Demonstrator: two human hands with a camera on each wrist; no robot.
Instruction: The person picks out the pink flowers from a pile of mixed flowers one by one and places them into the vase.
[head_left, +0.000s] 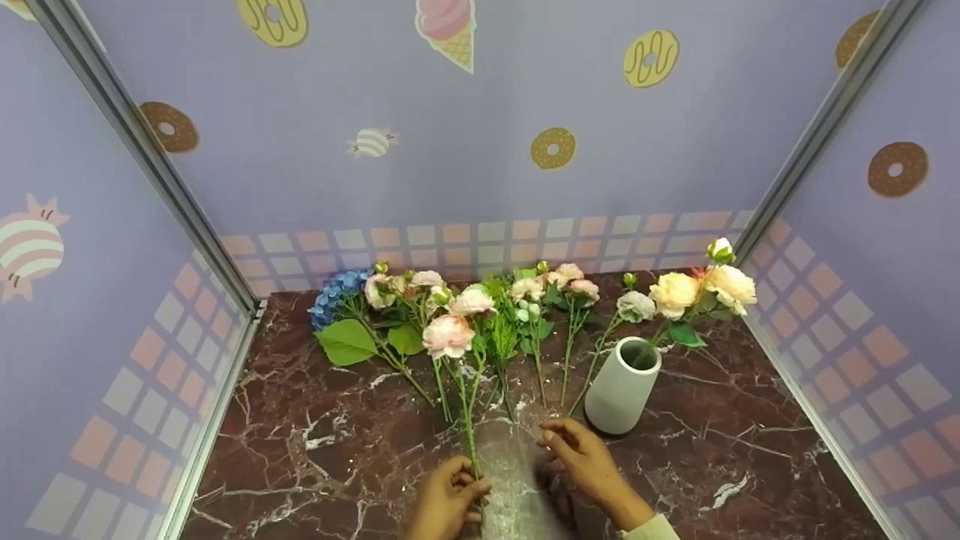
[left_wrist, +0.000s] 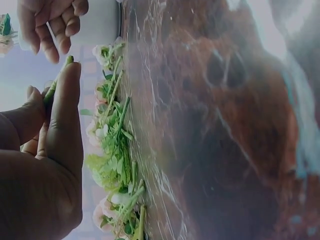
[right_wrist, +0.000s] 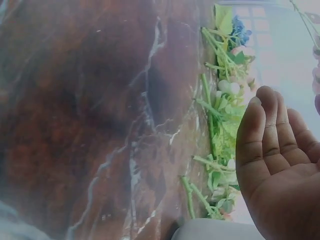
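Note:
My left hand (head_left: 448, 499) pinches the lower stem of a pale pink peony spray (head_left: 448, 335), which stands upright above the table's near middle. In the left wrist view the cut end of the stem (left_wrist: 69, 60) pokes out past the thumb and finger. My right hand (head_left: 589, 465) is a little to the right with loosely bent fingers and nothing in them; its palm (right_wrist: 290, 185) is bare in the right wrist view. Beyond it stands a white vase (head_left: 622, 390) with cream-yellow peonies (head_left: 675, 294) leaning out to the right.
Along the back of the marbled table (head_left: 300, 465) lie a blue hydrangea (head_left: 341, 296), green foliage (head_left: 501, 330), pink flowers (head_left: 568, 277) and a grey-green bloom (head_left: 636, 307), stems toward me. Patterned panels (head_left: 495, 165) enclose the table at the back and both sides.

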